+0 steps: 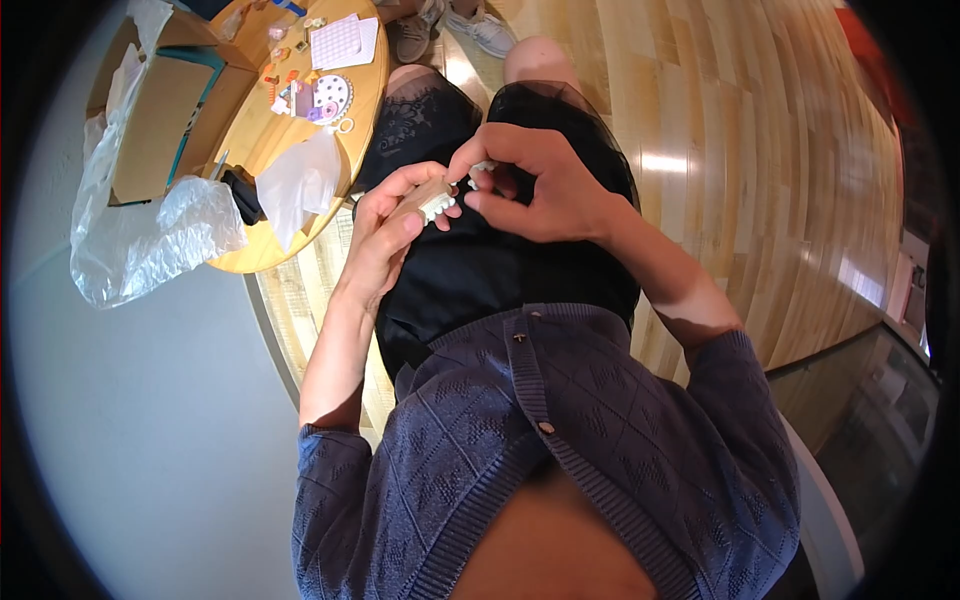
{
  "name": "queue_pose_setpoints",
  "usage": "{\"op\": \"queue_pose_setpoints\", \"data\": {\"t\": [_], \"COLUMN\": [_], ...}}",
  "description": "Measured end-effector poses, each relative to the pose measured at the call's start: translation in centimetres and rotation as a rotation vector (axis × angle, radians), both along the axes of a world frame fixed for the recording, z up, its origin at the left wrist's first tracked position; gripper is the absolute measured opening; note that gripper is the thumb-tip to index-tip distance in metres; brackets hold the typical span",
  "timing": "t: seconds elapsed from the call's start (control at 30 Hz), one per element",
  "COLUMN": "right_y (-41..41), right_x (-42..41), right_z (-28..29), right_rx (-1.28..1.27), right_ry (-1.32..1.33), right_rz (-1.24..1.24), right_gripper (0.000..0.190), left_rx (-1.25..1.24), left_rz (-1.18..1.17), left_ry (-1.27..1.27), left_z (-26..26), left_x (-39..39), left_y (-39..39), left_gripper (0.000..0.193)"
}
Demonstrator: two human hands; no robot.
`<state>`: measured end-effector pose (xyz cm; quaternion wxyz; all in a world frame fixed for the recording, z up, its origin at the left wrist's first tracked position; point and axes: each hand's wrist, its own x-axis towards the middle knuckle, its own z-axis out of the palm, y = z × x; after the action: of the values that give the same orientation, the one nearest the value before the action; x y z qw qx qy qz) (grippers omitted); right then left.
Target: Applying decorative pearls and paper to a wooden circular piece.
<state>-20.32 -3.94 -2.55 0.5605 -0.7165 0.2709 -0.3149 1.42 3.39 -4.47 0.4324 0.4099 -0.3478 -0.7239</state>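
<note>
Above my lap, my left hand [386, 229] grips a small pale piece [435, 204] with a scalloped white edge between thumb and fingers. Close to its right, my right hand [525, 184] holds a second small whitish piece [480, 174] with a similar bumpy edge, partly hidden by the fingers. The right index fingertip is at the upper end of the left piece; whether it touches cannot be told. What the pieces are is too small to tell.
At the upper left, a round wooden table [259, 251] bears small colourful toy pieces, a polka-dot disc [332, 96], white patterned sheets [337, 43], a translucent bag [298, 184] and a black item [241, 196]. An open cardboard box [154, 127] and clear plastic wrap [150, 247] are beside them. Another person's shoes [480, 30] are ahead.
</note>
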Motion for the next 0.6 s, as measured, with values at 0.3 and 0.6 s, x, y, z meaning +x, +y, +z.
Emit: {"op": "queue_pose_setpoints", "data": {"t": [0.3,0.6], "right_y": [0.5,0.4], "right_x": [0.6,0.6], "right_z": [0.5,-1.1], "right_rx": [-0.377,-0.711], "right_ry": [0.051,-0.008], "right_rz": [-0.121,-0.224], "right_gripper": [0.019,0.020], "left_rx": [-0.036,-0.042], "left_rz": [0.051,-0.017], "left_ry": [-0.035,-0.061], "left_z": [0.8,1.1], "left_x": [-0.5,-0.7], "left_y": [-0.1,-0.3], "left_gripper": [0.069,0.064]}}
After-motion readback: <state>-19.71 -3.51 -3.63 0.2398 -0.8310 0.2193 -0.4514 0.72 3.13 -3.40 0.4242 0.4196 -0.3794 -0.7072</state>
